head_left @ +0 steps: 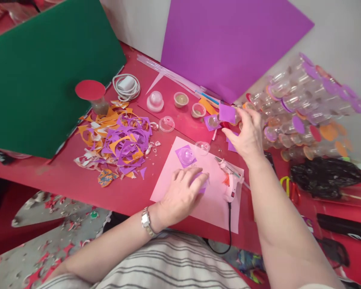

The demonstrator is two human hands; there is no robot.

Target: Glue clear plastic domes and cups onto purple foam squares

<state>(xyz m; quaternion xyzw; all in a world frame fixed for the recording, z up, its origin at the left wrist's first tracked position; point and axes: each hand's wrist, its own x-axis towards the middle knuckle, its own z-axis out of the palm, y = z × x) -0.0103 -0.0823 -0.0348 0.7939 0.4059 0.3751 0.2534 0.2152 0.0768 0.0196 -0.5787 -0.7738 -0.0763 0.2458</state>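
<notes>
My left hand (185, 192) rests low over the pink sheet (218, 208), its fingers curled onto a purple square (203, 188) that they partly cover. Just beyond it lies another purple square with a clear plastic dome (186, 155) on top; a loose clear dome lid (202, 148) is beside that. Farther right, my right hand (248, 134) reaches out with thumb and fingers apart. Its fingertips are at the edge of a purple square (227, 113) that faces up, with clear plastic partly hidden behind it. A pink glue gun (231, 182) lies between my arms.
Purple and orange scraps (126, 138) are heaped at left, near a red-topped cup (90, 91). Two small filled cups (181, 99) and a white cable (126, 86) sit at the back. Stacked clear cups (301, 96), scissors (290, 190) and a black bag (326, 178) crowd the right.
</notes>
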